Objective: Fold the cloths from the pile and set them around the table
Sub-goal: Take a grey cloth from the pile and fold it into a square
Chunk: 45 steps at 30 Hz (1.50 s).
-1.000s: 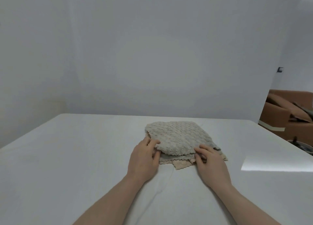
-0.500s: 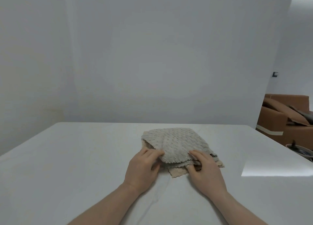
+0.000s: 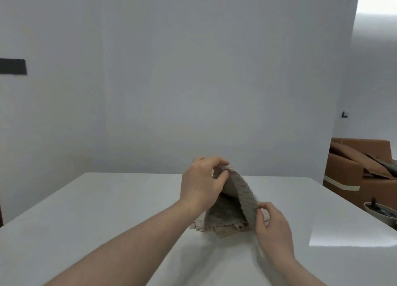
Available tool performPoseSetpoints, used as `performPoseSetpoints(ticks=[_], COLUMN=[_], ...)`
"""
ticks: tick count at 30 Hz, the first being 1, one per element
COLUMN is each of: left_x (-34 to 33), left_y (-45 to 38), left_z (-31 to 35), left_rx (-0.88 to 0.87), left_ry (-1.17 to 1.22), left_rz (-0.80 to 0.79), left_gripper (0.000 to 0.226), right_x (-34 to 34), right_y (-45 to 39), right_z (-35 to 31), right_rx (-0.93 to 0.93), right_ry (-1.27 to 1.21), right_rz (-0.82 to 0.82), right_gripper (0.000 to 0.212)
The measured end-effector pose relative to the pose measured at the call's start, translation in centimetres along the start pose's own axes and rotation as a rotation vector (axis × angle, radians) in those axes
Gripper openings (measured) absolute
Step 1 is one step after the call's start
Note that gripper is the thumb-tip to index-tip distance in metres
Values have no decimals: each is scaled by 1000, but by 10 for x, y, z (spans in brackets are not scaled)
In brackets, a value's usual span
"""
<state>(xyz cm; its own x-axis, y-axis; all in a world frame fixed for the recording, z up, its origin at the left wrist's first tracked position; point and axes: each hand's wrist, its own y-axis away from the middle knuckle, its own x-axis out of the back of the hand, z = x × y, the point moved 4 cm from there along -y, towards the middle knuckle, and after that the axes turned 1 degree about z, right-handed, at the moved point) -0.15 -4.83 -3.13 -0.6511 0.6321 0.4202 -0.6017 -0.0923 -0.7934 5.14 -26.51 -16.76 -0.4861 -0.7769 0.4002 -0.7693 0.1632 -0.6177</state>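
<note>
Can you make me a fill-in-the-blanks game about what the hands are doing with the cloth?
1. The left hand lifts one corner of the grey cloth up off the ____.
2. The right hand pinches the cloth's lower ____.
3. Everything lies on a ____ table.
4. At the far right stands a ____ sofa.

Missing words: pile; corner; white; brown

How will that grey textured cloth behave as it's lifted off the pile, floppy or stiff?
Probably floppy: the grey cloth drapes in a tent between the left hand and right hand. Likely light, since fingertip pinches lift it. Its nubby weave may cling slightly to the pile.
</note>
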Motion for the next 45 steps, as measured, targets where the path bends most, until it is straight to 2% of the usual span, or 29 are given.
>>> performPoseSetpoints(ticks=[3,7,10,17,20,25,29,36,42,45], left_x=[35,84,122,170,168,142,114,69,46,41], left_y=[-8,-7,4,38,45,51,56,55,45,40], left_z=[17,34,39,34,25,-10,-38,-78,-95,-103], left_rx=[-27,-31,-52,-66,-3,178,260,360,403,393], left_ry=[-27,-6,1,-41,-75,-198,-298,-408,-489,-515], left_rz=[45,49,44,4,-35,-294,-416,-427,-390,-368], left_gripper=[12,26,27,27,29,20,14,18,22,22], right_x=[33,77,107,143,138,112,87,45,15,6], right_y=[-9,-12,3,32,31,23,16,-1,-24,-33], right_z=[-33,-83,-116,-154,-158,-133,-107,-73,-61,-60], right_rx=[23,80,129,226,262,286,254,164,105,117], right_ry=[-59,-103,-162,-144,-71,140,237,423,445,466], right_rz=[38,52,51,15,-65,-236,-332,-363,-360,-342], right_gripper=[13,10,5,6,6,13,14,10,19,16])
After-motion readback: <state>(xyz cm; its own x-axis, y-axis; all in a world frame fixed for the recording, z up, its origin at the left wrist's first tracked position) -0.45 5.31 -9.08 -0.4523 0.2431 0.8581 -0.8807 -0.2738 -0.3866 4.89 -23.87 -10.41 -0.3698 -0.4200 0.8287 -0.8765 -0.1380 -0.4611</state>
